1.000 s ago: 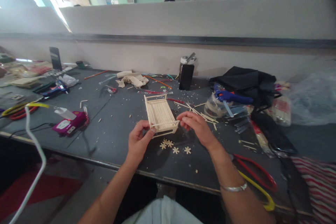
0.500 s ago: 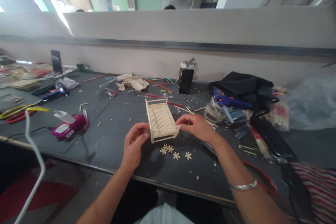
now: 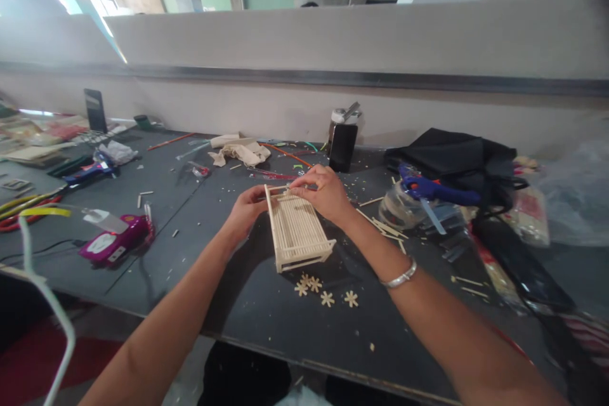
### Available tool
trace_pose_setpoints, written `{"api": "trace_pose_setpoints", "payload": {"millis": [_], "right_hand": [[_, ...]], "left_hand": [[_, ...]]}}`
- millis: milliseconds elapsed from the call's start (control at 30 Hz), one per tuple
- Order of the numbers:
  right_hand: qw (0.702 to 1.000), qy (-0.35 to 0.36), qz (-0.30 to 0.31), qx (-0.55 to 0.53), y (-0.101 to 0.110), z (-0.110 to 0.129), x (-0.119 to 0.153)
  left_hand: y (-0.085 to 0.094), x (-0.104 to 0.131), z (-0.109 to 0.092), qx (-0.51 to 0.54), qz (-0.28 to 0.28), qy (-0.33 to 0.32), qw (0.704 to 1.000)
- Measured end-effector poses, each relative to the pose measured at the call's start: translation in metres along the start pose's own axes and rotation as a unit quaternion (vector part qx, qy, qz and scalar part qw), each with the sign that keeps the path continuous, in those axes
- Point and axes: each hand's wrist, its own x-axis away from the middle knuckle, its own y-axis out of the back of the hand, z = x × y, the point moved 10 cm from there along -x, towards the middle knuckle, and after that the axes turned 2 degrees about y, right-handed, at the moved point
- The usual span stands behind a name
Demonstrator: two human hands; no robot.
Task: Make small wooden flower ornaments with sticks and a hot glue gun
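A miniature bed made of thin wooden sticks (image 3: pixel 297 225) stands on the dark table, its slatted top facing up. My left hand (image 3: pixel 247 209) is closed around its far left post, thumb and fingers at the end rail. Over the far end of the slats, my right hand (image 3: pixel 321 192) has its fingertips pinched together at the far rail; whatever lies between them is too small to make out. Several small wooden star-shaped pieces (image 3: pixel 327 299) lie on the table in front of the bed's near end.
A purple device (image 3: pixel 117 241) with a cable lies left. A blue glue gun (image 3: pixel 435 190) rests on a clear jar (image 3: pixel 398 206) at right, with loose sticks (image 3: pixel 387 228) nearby. A phone (image 3: pixel 342 147) leans upright behind. Beige cloth (image 3: pixel 240 151) and a black bag (image 3: pixel 451 155) lie toward the wall.
Both hands have moved from the bed's near end to its far end, the right one reaching across over the slats. The view has shifted slightly.
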Motion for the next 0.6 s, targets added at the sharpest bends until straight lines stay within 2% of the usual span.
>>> {"api": "trace_pose_setpoints", "payload": {"millis": [233,600], "right_hand": [[0.998,0.037,0.011,0.059,-0.015,0.009,-0.013],[0.996,0.064,0.029,0.058,-0.028,0.013,-0.016]], "left_hand": [[0.012,-0.006,0.011,0.044,-0.017,-0.005,0.999],[0.008,-0.004,0.008,0.013,-0.038,-0.025,0.999]]}}
